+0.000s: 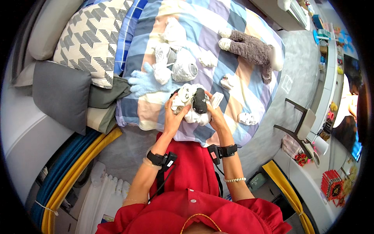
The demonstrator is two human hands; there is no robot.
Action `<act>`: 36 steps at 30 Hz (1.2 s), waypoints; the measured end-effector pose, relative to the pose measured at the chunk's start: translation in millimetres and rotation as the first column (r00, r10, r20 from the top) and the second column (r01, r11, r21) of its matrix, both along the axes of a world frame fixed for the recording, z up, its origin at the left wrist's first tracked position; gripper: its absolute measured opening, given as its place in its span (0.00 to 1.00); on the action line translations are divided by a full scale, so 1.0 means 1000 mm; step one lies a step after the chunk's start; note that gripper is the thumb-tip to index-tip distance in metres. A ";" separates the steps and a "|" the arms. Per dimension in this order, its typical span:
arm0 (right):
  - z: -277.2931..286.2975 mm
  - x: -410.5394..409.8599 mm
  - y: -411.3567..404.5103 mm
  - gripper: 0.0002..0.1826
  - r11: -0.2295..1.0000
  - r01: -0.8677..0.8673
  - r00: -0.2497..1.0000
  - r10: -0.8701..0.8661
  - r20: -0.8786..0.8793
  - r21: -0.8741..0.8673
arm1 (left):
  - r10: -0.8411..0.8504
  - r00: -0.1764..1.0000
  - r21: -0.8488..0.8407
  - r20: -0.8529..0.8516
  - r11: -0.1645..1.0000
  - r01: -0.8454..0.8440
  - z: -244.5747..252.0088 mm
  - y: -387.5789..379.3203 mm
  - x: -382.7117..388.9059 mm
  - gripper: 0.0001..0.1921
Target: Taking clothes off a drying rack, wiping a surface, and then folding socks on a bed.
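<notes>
Both hands are closed around the sides of a cluster of rolled socks (pixel 191 117), mostly white, near the front edge of the bed. My left hand (pixel 175 112) grips it from the left, with the thumb over a white sock. On the opposite side, my right hand (pixel 214 112) has its fingers next to a dark grey sock (pixel 200 101) on top of the cluster. A white folded sock (pixel 217 100) lies at the right fingers; whether it is held is unclear. Part of the cluster is hidden by the hands.
Beyond the hands lie a light blue fluffy glove (pixel 144 80), a grey-white bundle (pixel 184 65) and more white bundles (pixel 174 30). Small rolled socks (pixel 248 118) are scattered to the right. A plush toy (pixel 248 48) rests near the bed's right side; cushions (pixel 61 93) sit at left.
</notes>
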State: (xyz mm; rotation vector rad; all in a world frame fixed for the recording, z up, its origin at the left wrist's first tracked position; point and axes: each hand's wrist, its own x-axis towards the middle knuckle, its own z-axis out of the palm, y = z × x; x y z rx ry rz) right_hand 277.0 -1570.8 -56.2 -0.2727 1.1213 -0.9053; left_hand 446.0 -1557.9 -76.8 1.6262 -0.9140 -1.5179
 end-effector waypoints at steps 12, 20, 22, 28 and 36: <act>0.005 0.039 -0.104 0.22 0.983 -0.058 0.946 -0.002 -0.324 -0.175 | 0.118 0.974 -0.239 0.194 0.968 -0.070 0.029 -0.108 0.018 0.29; -0.036 0.055 -0.120 0.29 0.995 -0.071 0.658 -0.005 -0.753 -0.069 | 0.060 0.748 -0.181 0.662 0.980 0.081 0.004 -0.135 0.015 0.36; -0.039 0.051 -0.122 0.32 0.999 -0.047 0.575 0.009 -0.818 -0.022 | 0.077 0.553 -0.178 0.830 0.975 0.132 -0.002 -0.142 0.011 0.38; -0.054 0.051 -0.142 0.41 0.999 -0.019 0.600 -0.026 -0.800 -0.047 | -0.012 0.802 -0.165 0.597 0.977 0.137 -0.035 -0.169 0.016 0.44; -0.070 0.049 -0.160 0.43 0.999 0.042 0.529 -0.024 -0.848 -0.002 | -0.026 0.791 -0.139 0.612 0.980 0.139 -0.046 -0.186 0.008 0.44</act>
